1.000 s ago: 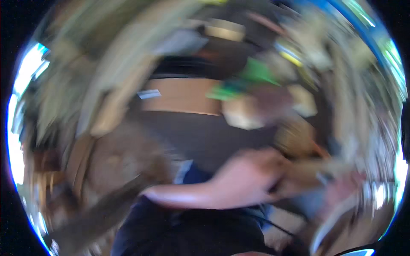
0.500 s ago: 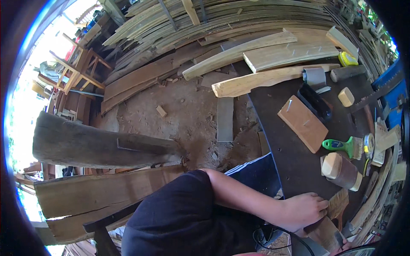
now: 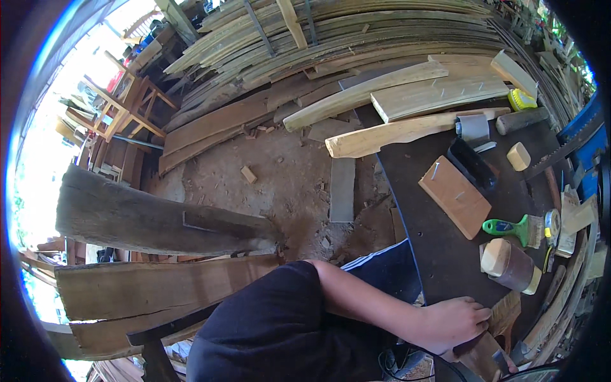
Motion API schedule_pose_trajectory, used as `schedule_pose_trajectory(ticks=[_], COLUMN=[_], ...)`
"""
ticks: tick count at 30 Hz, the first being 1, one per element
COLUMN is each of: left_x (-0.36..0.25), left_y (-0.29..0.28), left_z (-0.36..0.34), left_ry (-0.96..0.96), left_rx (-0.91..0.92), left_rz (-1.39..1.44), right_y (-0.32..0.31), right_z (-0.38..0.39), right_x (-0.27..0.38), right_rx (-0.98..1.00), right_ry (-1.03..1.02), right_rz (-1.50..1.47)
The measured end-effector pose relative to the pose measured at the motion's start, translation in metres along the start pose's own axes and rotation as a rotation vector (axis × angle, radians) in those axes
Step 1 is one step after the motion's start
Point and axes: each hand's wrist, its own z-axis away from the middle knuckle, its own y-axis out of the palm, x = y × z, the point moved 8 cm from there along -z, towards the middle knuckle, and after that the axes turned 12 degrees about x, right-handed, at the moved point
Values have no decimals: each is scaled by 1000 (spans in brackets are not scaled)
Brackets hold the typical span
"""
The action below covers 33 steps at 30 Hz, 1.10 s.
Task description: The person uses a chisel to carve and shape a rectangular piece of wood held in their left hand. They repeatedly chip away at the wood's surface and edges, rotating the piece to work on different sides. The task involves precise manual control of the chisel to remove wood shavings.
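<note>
My left hand (image 3: 453,323) reaches across to the near right corner of the dark workbench (image 3: 439,267). Its fingers curl down over a brown wooden block (image 3: 487,356), pressing on its left end. Only a few fingertips of my right hand (image 3: 511,364) show at the bottom right, beside the block's other end; the rest lies out of the picture. Just beyond the block is a lighter piece of grained wood (image 3: 507,312). Farther up rests a sanding block (image 3: 509,267) wrapped in brown abrasive paper, close to a green-handled brush (image 3: 514,230).
A tape measure (image 3: 552,224), a reddish board (image 3: 456,197) with nails, a black tool (image 3: 472,164) and a handsaw (image 3: 566,146) lie on the bench. Shaped timber (image 3: 407,135) overhangs its far edge. A thick plank (image 3: 146,216) stands left; stacked boards (image 3: 356,38) fill the back.
The view has shifted slightly, so the surroundings sit a little lower and to the right. My left hand stays on the wooden block.
</note>
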Motion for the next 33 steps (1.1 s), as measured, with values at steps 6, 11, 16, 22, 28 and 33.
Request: schedule_pose_trajectory(ticks=[6, 11, 16, 22, 28, 33], left_x=[-7, -6, 4, -10, -10, -8], left_y=[-1, -9, -16, -12, -8, -6], left_z=[0, 3, -4, -15, -16, -14], left_ry=[17, -49, -80, -90, -98, -103], left_rx=[-2, 39, 59, 92, 90, 77], left_rz=[-17, 12, -15, -105, -159, -144], right_y=[-19, -54, -32, -96, 21, -3], right_z=[10, 27, 28, 23, 19, 15], right_x=[2, 11, 16, 47, 16, 31], right_rx=[-37, -90, 38, -98, 222, 202], right_ry=[53, 283, 395, 297, 289, 259], right_rz=[78, 291, 232, 189, 7, 168])
